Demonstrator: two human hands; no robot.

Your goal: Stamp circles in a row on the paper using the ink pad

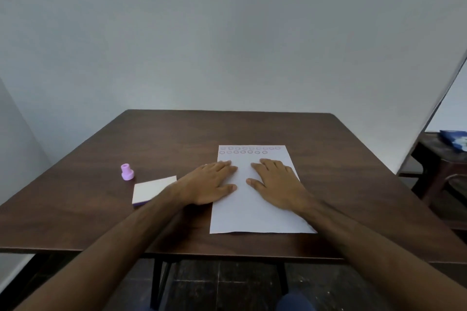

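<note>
A white paper lies on the brown desk. Two rows of small circles sit near its far edge. The left hand lies flat on the left side of the paper, grip released, holding nothing. The right hand lies flat on the paper too, grip released. The pink stamp stands alone, well to the left. The ink pad with its white lid lies just beside the stamp, near the left arm
</note>
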